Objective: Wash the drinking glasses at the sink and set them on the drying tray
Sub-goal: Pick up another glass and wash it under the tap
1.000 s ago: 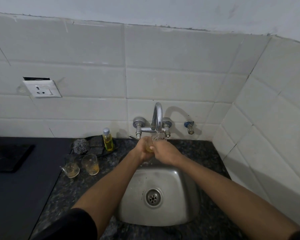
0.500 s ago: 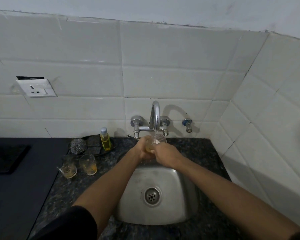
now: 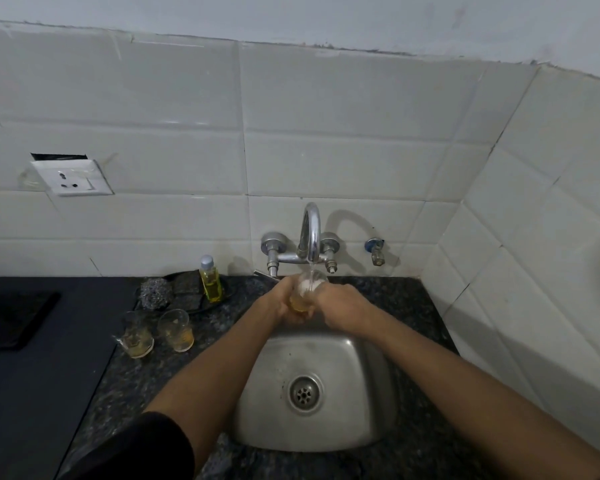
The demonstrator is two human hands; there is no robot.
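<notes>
1. At frame centre, the left hand (image 3: 284,303) and right hand (image 3: 340,308) both grasped the clear drinking glass with yellowish dregs (image 3: 307,292).
2. Water from the curved chrome tap (image 3: 310,233) had begun filling it; rinsing was underway.

Bare forearms, a black sleeve (image 3: 132,448) on the left arm

A home kitchen: steel sink (image 3: 368,393), wall tap (image 3: 309,233) (white tiles (image 3: 343,161) behind), granite counter (image 3: 146,379).

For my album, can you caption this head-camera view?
Both hands, left hand and right hand, hold a glass under the running tap.
</notes>
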